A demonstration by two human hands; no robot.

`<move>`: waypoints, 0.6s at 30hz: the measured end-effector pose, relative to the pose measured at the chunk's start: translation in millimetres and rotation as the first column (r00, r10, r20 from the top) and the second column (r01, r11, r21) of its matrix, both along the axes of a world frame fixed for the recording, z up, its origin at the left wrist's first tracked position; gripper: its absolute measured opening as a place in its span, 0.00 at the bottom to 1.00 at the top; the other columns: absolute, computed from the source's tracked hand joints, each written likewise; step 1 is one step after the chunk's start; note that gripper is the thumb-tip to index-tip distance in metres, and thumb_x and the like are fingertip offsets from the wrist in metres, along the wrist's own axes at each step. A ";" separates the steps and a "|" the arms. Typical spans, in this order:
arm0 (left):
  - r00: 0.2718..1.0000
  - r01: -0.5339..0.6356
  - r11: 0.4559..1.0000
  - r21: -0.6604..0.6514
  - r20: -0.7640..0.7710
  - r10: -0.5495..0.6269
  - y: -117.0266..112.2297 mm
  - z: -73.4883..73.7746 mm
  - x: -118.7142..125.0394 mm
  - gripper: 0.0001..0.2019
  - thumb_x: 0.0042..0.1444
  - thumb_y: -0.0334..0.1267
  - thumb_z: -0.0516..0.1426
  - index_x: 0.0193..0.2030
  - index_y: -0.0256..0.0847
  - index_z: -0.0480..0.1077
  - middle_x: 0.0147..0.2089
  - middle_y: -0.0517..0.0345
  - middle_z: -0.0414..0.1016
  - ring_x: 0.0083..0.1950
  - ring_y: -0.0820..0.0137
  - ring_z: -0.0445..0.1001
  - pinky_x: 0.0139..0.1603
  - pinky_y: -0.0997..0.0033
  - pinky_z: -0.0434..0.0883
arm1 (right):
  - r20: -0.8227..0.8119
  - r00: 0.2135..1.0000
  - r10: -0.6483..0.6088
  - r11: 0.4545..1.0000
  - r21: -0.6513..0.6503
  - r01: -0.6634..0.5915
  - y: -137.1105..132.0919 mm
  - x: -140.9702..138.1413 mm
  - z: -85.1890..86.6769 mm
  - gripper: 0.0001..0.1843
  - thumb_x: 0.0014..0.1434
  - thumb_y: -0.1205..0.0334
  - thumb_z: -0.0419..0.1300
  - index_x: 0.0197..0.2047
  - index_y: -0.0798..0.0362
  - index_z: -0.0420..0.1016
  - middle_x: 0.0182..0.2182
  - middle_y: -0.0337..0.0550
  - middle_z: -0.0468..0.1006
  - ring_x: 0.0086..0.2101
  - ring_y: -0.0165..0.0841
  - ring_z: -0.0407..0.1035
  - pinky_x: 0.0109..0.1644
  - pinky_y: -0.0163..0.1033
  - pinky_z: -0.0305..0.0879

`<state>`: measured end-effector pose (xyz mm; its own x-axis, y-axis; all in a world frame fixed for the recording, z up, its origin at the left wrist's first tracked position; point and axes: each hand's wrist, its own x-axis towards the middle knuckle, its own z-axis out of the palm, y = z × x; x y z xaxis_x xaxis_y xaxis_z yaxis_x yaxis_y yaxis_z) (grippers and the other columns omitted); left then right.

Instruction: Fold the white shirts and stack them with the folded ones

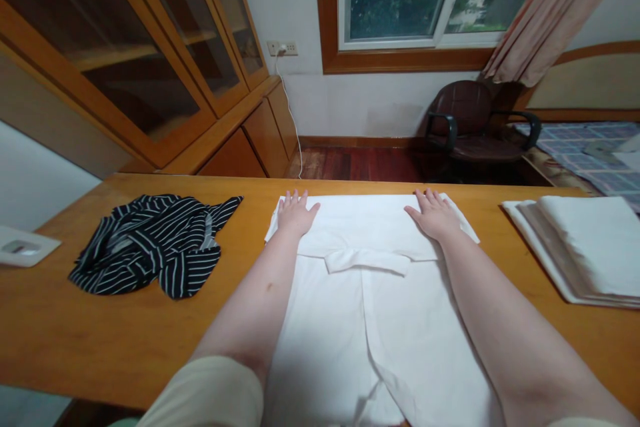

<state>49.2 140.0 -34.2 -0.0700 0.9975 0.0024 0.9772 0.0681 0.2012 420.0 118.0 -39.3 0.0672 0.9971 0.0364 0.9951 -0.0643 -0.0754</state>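
Note:
A white collared shirt (330, 313) lies spread on the table in front of me, its far end folded over toward me in a straight-edged band. The collar shows at the near edge of that band, and a loose front strip runs down the middle. My left hand (296, 215) rests flat on the band's far left corner, fingers apart. On the far right corner my right hand (434, 215) lies flat too, with its fingers spread and the thumb pointing inward. Neither hand grips the cloth. The shirt's nearest end runs out of view at the bottom.
A crumpled black-and-white striped garment (160, 240) lies left on the wooden table (240, 320). Folded white cloths (585, 247) are stacked at the right. A white object (25, 247) sits at the left edge. Beyond are a glass-door cabinet (220, 107) and an armchair (465, 120).

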 end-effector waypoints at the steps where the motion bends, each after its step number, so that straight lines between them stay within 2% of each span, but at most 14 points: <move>1: 1.000 -0.003 1.000 0.001 0.006 0.003 1.6 -0.6 0.0 0.37 0.57 0.61 0.42 0.68 0.41 0.53 0.71 0.48 0.47 0.71 0.54 0.39 0.68 0.51 0.39 | -0.001 1.000 -0.003 1.000 0.008 0.003 1.8 0.9 0.0 0.43 0.60 0.35 0.39 0.68 0.56 0.50 0.66 0.56 0.51 0.64 0.46 0.45 0.65 0.52 0.40; 13: 1.000 -0.014 0.999 0.051 0.025 0.013 45.0 -5.5 4.3 0.36 0.57 0.60 0.43 0.67 0.41 0.55 0.70 0.49 0.48 0.72 0.56 0.39 0.68 0.52 0.38 | -0.021 1.000 -0.006 0.999 0.053 0.007 42.0 2.1 -2.4 0.40 0.61 0.38 0.40 0.68 0.57 0.52 0.65 0.55 0.53 0.64 0.46 0.45 0.64 0.51 0.41; 15: 0.997 -0.009 0.997 0.072 0.074 0.003 46.8 -4.7 4.7 0.36 0.56 0.59 0.46 0.67 0.40 0.55 0.70 0.48 0.48 0.72 0.56 0.39 0.68 0.52 0.37 | -0.021 1.000 -0.013 0.997 0.082 0.015 41.4 1.5 -3.0 0.39 0.61 0.39 0.41 0.67 0.57 0.53 0.65 0.54 0.55 0.63 0.45 0.46 0.64 0.51 0.42; 18: 0.959 -0.050 0.991 0.124 0.283 0.013 49.6 -0.1 -1.4 0.33 0.56 0.54 0.51 0.66 0.43 0.56 0.69 0.49 0.51 0.70 0.59 0.46 0.68 0.54 0.42 | -0.011 0.999 -0.048 0.980 0.195 0.050 35.7 -2.6 0.4 0.35 0.62 0.45 0.44 0.63 0.62 0.60 0.62 0.59 0.59 0.61 0.46 0.52 0.62 0.49 0.47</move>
<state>47.8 189.6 -34.3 -0.1175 0.9874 0.1060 0.8777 0.0533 0.4762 417.4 153.6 -38.9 0.1168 0.9664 0.2290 0.9905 -0.0965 -0.0979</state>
